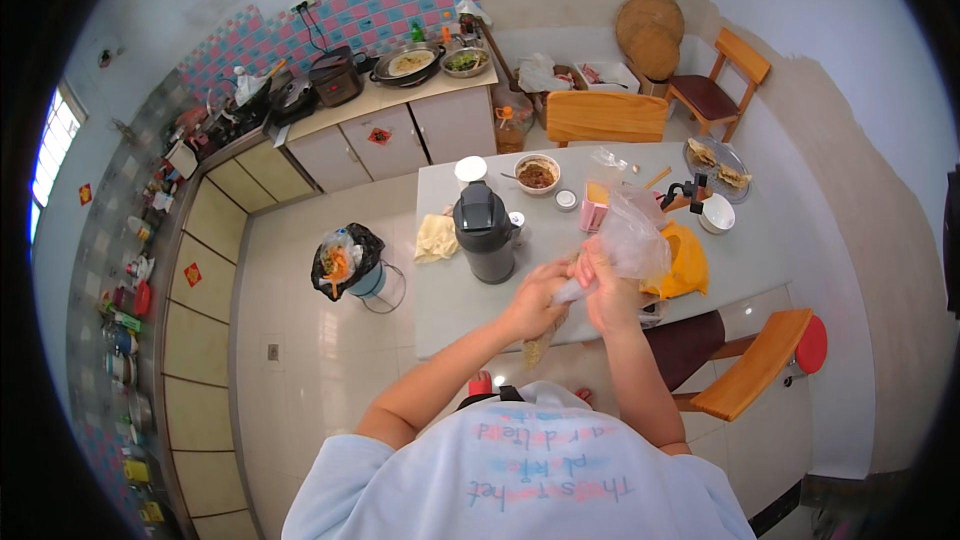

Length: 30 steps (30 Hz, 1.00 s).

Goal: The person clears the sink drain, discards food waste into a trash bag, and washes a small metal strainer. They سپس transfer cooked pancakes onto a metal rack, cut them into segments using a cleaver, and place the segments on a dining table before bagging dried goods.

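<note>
A thin translucent plastic bag puffs out over the table, its gathered part running between my hands. My right hand is closed around it. My left hand, just to the left and touching the right, grips what looks like the same bag. Under the left hand hangs a narrow bagged bundle of pale, grain-like food; whether it belongs to the same bag is hidden by the fingers. Beyond my hands stands a pink-sided box, and a yellow plastic bag lies to the right.
The table bears a dark vacuum flask, a yellowish cloth, a bowl of brown sauce, a white bowl and a plate of flatbread. A chair stands right. A lined bin stands left.
</note>
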Available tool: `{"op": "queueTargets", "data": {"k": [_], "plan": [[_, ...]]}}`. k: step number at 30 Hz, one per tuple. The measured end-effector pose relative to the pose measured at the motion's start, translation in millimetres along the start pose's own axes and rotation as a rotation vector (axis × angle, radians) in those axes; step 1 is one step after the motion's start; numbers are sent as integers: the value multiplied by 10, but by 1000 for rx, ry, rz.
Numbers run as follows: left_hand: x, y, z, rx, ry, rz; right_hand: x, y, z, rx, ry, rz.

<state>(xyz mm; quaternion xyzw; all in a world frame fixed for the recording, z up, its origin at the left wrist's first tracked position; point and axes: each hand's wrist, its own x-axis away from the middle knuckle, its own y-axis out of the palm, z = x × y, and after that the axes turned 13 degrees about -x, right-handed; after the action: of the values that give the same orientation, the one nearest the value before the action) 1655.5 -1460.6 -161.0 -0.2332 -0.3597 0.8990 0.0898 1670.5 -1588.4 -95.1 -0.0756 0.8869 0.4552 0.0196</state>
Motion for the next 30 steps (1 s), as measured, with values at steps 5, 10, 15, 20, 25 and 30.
{"op": "queueTargets", "data": {"k": [5,10,15,20,25,30], "plan": [[-131,-348,20,-262,242,-77,-126,-59,-90,-128,188,-111],[-222,-398,-14,-451,-13,-407,-468,-108,-57,13,191,-9],[29,-147,433,-701,-231,-152,-504,-28,174,183,152,87],[218,-380,222,385,-484,-512,-221,188,174,174,361,-262],[-18,-567,147,-294,-30,273,-264,240,-211,-30,478,-420],[-69,-547,46,-462,-294,-195,-615,84,-232,35,357,-287]]}}
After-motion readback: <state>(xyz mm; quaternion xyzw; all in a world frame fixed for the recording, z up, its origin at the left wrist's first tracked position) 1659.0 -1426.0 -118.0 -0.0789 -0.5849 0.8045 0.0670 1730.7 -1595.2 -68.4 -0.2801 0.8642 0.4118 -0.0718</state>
